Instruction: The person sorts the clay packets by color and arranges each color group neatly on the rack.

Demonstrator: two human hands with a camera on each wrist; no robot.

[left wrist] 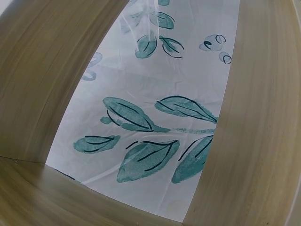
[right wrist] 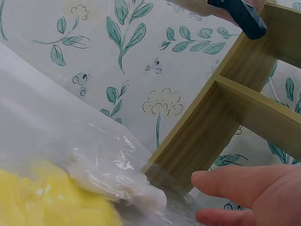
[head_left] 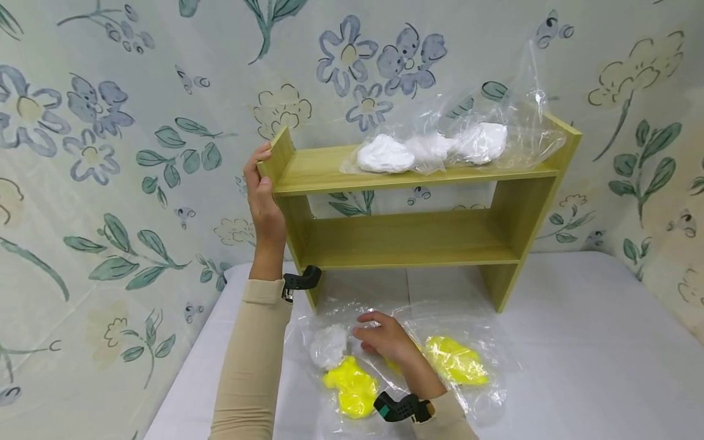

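Your left hand [head_left: 266,208] grips the shelf [head_left: 409,238] at left; your relaxed right hand [head_left: 387,339] is beside near bagged yellow lumps [head_left: 352,391], bagged white lumps [head_left: 385,154] up top.

We have shelf [head_left: 407,239] right of left hand [head_left: 266,205], behind right hand [head_left: 389,340]; upper bagged lumps [head_left: 387,154] atop it, right of left hand; lower bagged lumps [head_left: 356,394] on counter [head_left: 583,348], either side of right hand.
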